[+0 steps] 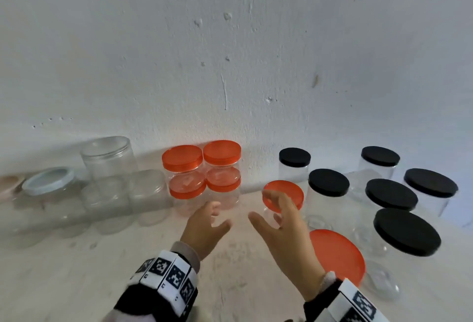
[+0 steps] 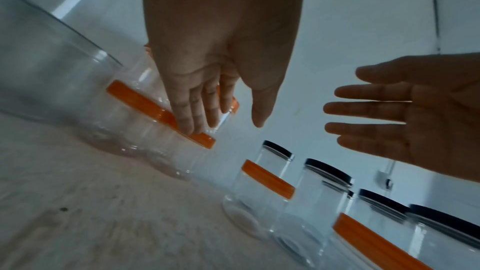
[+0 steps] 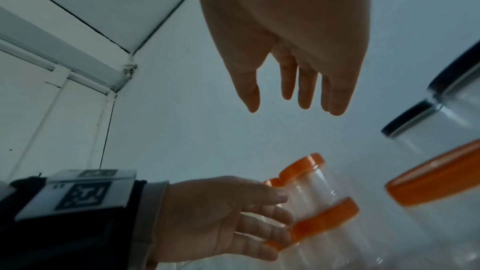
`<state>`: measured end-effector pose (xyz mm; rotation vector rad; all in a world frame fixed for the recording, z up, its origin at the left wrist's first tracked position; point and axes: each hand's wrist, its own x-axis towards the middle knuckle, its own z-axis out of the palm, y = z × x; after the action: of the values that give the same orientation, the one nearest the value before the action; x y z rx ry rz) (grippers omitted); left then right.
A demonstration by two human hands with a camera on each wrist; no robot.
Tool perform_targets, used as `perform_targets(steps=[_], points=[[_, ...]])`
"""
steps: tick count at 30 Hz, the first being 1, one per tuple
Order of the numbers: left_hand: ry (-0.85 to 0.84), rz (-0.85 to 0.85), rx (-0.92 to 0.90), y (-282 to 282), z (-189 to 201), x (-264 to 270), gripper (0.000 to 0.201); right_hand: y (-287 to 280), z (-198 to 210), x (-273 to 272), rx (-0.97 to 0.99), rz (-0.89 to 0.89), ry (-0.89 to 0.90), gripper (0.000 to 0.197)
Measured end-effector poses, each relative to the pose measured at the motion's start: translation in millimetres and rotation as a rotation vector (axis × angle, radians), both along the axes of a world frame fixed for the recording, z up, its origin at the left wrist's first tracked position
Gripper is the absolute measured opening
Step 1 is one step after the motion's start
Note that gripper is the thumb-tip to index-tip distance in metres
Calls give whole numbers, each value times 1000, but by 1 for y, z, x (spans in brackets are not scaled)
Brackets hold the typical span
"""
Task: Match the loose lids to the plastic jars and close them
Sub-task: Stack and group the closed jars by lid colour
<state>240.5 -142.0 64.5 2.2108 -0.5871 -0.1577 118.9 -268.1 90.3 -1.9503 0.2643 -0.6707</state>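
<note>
Clear, glossy plastic jars [image 1: 222, 188] carry smooth translucent orange lids [image 1: 182, 158] and matt black lids [image 1: 407, 232]. They stand on a pale, rough-looking tabletop [image 1: 76, 270], possibly wood, against a pitted, matt white plaster wall [image 1: 230, 53].

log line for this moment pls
left hand: open, empty | right hand: open, empty | orange-lidded jars: stacked at wall | black-lidded jars: closed
</note>
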Motion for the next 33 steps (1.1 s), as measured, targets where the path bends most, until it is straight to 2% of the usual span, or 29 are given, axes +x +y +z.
perform_targets(steps=[6,10,13,21,28,33], points=[[-32,-227,50,-35,9,-54,49,-59,14,-77,-116,-148,-47,37],[-80,-371,126,-68,4,-86,58,-106,14,-114,-297,-343,-14,36],[-96,-439,195,-91,-1,-104,73,-134,7,-128,-353,-445,64,42],[-40,-336,339,-129,-16,-130,114,-159,-17,-133,-158,-424,162,71],[2,-288,267,-119,-16,-122,117,-163,-28,-128,-17,-403,161,84],[-75,-198,167,-94,25,-87,120,-166,-35,-124,26,-407,133,82]])
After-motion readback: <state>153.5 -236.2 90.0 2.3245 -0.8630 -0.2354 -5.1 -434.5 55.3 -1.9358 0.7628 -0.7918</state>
